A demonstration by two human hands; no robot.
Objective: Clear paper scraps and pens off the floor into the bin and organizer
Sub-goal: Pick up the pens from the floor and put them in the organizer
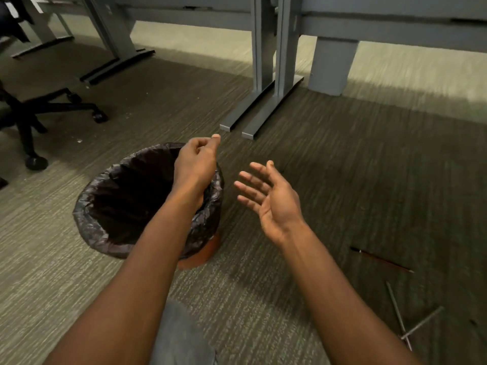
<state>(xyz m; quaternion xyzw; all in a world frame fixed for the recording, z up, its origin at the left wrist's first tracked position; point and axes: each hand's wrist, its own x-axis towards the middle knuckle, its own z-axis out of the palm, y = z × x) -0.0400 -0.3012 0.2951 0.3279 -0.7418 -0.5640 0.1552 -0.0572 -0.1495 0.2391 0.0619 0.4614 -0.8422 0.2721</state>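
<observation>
A bin (pixel 110 227) lined with a black bag stands on the carpet at centre left; its inside is too dark to read. My left hand (pixel 196 160) hovers over the bin's far right rim, fingers curled into a loose fist with nothing visible in it. My right hand (pixel 268 198) hangs to the right of the bin, palm up, fingers spread and empty. On the floor at the lower right lie a dark red pen (pixel 380 259) and two grey pens (pixel 411 321) that cross each other. No organizer is in view.
Grey desk legs with flat feet (pixel 253 114) stand just beyond my hands. A black office chair base with castors (pixel 34 114) is at the left. A few tiny white specks (pixel 79 140) dot the carpet near the chair. My knee (pixel 181 338) shows at the bottom.
</observation>
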